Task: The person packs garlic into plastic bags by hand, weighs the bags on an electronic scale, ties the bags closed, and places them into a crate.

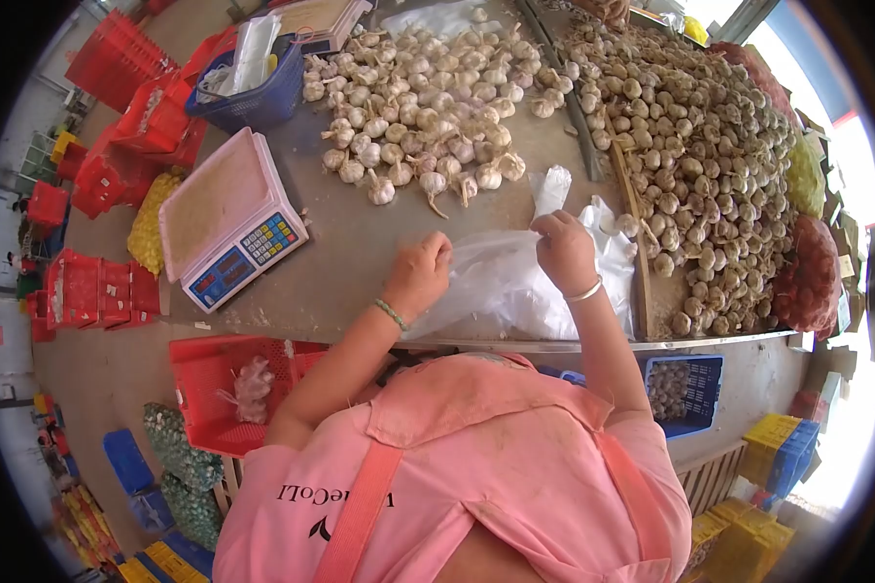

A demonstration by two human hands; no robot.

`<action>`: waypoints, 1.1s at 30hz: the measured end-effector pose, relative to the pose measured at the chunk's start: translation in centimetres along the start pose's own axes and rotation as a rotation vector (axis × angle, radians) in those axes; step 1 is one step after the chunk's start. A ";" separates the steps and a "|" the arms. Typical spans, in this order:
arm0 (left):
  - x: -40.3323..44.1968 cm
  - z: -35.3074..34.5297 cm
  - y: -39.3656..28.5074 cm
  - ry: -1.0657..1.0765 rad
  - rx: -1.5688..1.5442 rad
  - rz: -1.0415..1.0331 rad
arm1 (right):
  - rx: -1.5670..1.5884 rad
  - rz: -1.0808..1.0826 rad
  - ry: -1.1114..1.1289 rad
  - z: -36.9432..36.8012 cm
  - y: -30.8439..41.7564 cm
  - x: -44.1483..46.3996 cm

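Observation:
My right hand (566, 255) is closed on a clear plastic bag (551, 188), whose loose end sticks up past my fingers. Below it, a pile of thin white plastic bags (515, 296) lies along the near edge of the table. My left hand (420, 276) is curled shut at the left side of this plastic; whether anything is pinched in its fingers cannot be made out. Beyond both hands, a heap of loose garlic bulbs (428, 107) is spread on the table (360, 253).
A digital scale (233, 219) stands to the left, with a blue basket (253, 97) behind it. Past a wooden divider (634, 233) on the right lies a larger garlic heap (690, 165). A red crate (209, 389) holding a bagged bundle sits below the table's left edge.

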State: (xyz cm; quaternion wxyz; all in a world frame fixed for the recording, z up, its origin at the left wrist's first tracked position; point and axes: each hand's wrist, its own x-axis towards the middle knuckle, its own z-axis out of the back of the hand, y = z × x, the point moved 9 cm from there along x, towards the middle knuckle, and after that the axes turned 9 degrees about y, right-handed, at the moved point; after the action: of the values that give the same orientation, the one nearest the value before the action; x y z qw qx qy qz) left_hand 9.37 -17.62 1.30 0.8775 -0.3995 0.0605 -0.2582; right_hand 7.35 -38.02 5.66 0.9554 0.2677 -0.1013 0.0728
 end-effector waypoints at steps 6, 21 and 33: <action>0.5 -5.0 7.0 -0.043 -1.308 0.544 | 0.685 -0.261 0.367 -4.8 -8.7 -0.8; 13.3 -1.3 20.2 -0.091 0.184 0.836 | -0.021 -0.406 0.456 -13.8 -23.2 21.5; 17.2 8.7 13.1 -0.299 0.180 0.366 | 0.651 -0.403 0.136 -6.3 -18.3 19.5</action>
State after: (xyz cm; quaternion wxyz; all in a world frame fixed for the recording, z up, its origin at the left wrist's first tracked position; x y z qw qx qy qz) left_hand 32.21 -13.20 -0.72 0.9410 -0.3357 -0.0219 -0.0376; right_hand 30.78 -48.56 -4.20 0.8202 0.5660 0.0454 -0.0702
